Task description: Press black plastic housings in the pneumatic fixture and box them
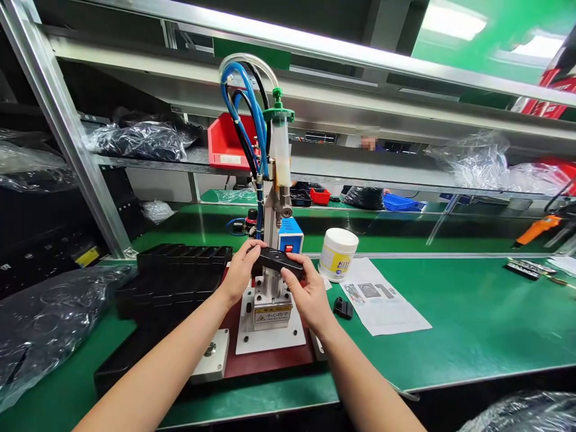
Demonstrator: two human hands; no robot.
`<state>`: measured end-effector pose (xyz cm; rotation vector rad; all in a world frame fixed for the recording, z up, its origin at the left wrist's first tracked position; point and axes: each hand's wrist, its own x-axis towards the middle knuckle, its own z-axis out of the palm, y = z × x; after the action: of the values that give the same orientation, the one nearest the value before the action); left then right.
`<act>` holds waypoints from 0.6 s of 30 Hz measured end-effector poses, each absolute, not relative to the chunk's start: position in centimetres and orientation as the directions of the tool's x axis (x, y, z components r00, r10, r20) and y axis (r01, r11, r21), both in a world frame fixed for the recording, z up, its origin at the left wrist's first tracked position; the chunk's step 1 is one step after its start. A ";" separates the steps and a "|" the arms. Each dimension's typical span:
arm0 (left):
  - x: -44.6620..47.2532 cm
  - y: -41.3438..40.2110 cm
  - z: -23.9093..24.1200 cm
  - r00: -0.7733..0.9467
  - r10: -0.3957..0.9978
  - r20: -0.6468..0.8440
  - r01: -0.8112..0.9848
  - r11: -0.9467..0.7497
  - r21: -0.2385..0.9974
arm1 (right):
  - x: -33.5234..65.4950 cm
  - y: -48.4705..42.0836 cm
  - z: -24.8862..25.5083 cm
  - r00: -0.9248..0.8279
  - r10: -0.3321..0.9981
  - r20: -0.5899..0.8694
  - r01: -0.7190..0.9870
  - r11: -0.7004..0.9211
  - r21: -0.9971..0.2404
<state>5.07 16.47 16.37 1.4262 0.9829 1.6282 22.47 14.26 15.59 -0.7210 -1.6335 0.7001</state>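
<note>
Both hands hold one long black plastic part (pixel 278 260) level, just under the nozzle of a dispensing machine (pixel 274 180). My left hand (pixel 239 270) pinches its left end. My right hand (pixel 306 289) grips its right end, thumb on top. The machine has a clear syringe with a green cap, blue and black hoses, and a white base (pixel 270 333) with a yellow warning label. A small black part (pixel 343 308) lies on the green mat right of my right hand.
Stacked black trays (pixel 175 276) stand left of the machine. A white jar (pixel 337 254) and a printed sheet (pixel 382 300) sit to the right. A red bin (pixel 224 144) and plastic bags (pixel 144 139) fill the shelf. An orange tool (pixel 537 229) lies far right.
</note>
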 end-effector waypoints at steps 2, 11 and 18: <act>5.3 16.5 16.3 -0.108 0.907 0.407 -0.125 -0.418 0.900 | 22.5 14.3 15.5 -0.151 0.747 0.647 0.091 0.662 -0.744; 5.3 16.1 15.0 -0.143 0.906 0.399 -0.151 -0.418 0.896 | 23.4 13.9 16.1 -0.266 0.680 0.683 0.209 0.732 -0.648; 5.0 15.8 15.1 -0.187 0.872 0.452 0.000 -0.460 0.888 | 22.7 14.6 14.3 -0.196 0.695 0.692 0.080 0.715 -0.695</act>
<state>5.03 15.82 15.11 1.4240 1.0462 1.7202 22.72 14.63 14.30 -0.6250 -1.6995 0.6255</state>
